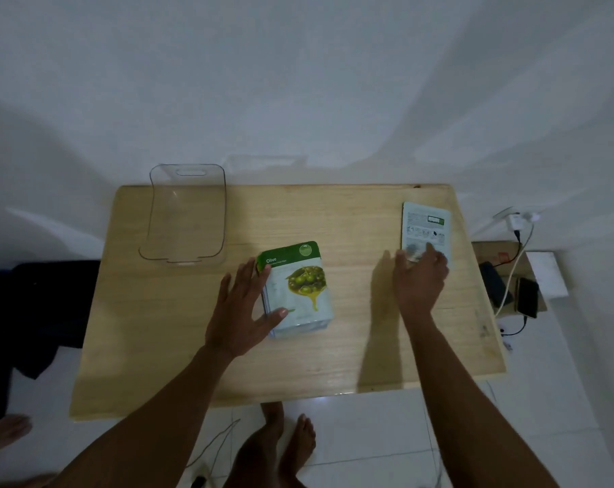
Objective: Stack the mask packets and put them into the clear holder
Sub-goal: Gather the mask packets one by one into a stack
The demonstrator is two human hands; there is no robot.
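Note:
A stack of mask packets lies mid-table, the top one green and white with an olive picture. My left hand rests flat against the stack's left edge, fingers spread, thumb on the top packet. One more packet lies face down at the far right of the table. My right hand covers that packet's near end, fingertips on it; a firm grip cannot be made out. The clear holder stands empty at the table's back left corner.
The wooden table stands against a white wall. To its right, a cardboard box carries a phone, a dark device and charger cables. Dark cloth lies on the floor at left. Bare feet show below the table's front edge.

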